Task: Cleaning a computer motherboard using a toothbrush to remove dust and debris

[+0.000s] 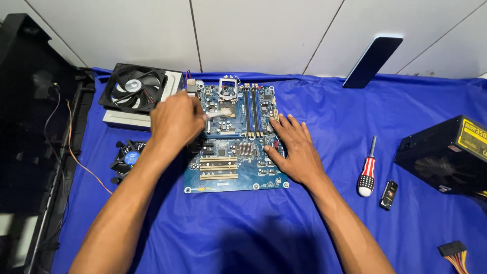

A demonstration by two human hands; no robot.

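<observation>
A blue computer motherboard (243,172) lies flat on a blue cloth. My left hand (175,122) is closed on a small white tube or stick (213,114), its tip over the open processor socket (227,107) near the board's far edge. My right hand (294,149) rests flat with fingers spread on the board's right side, holding nothing. The socket's metal frame (228,83) stands raised behind it.
A black case fan (133,87) sits on a white box at the back left, a small cooler fan (129,157) below it. A red-and-white screwdriver (367,170), a small black device (389,195) and a black power supply (446,155) lie to the right. A dark phone (373,62) leans on the wall.
</observation>
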